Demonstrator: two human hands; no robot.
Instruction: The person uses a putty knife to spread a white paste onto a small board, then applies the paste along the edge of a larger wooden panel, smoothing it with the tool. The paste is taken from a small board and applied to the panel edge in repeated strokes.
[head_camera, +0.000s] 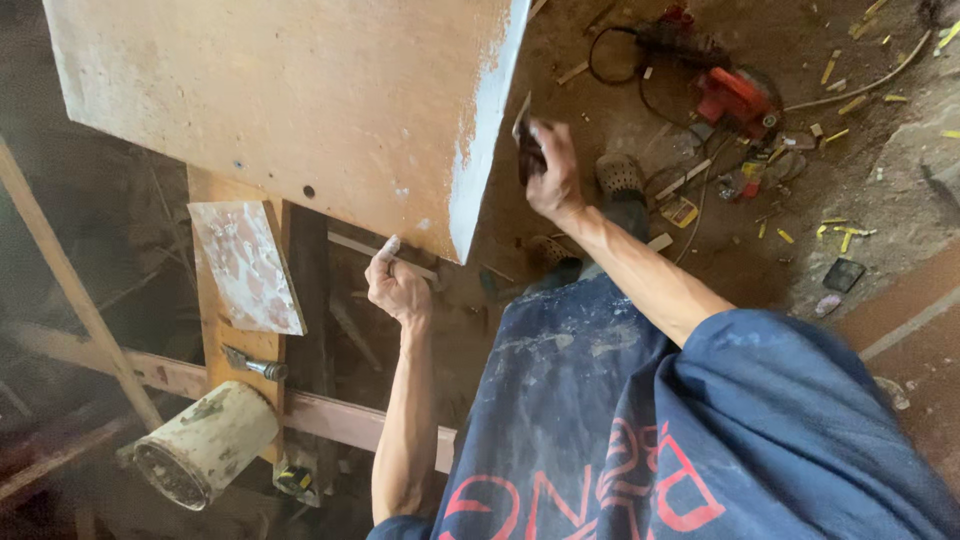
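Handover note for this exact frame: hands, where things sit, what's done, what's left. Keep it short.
Right hand: closed on a small dark scraper, held against the white-coated edge of the wooden board.
Left hand: under the board's lower corner, fingertips whitened, on a thin pale strip; grip unclear.
Nearby: marbled tile, putty knife and smeared bucket at left; red power tool on the floor.
Done: edge is coated white along most of its visible length.
Left: the face near the edge looks patchy.
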